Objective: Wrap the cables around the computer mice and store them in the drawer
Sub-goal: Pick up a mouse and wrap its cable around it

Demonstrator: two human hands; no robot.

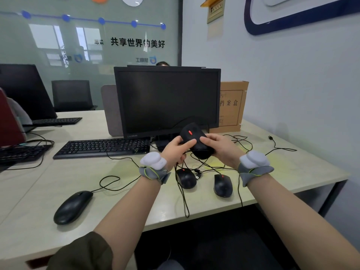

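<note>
Both hands, left hand [176, 151] and right hand [220, 148], grip the raised mouse [195, 142] between them. Its cable [184, 193] trails below, apparently crossing two mice on the worktop [292, 172]; winding may drag them.

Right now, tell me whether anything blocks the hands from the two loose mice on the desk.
Nothing solid does. Both hands hold the raised mouse directly above them; only slack cables cross the desk around the left mouse and right mouse.
</note>
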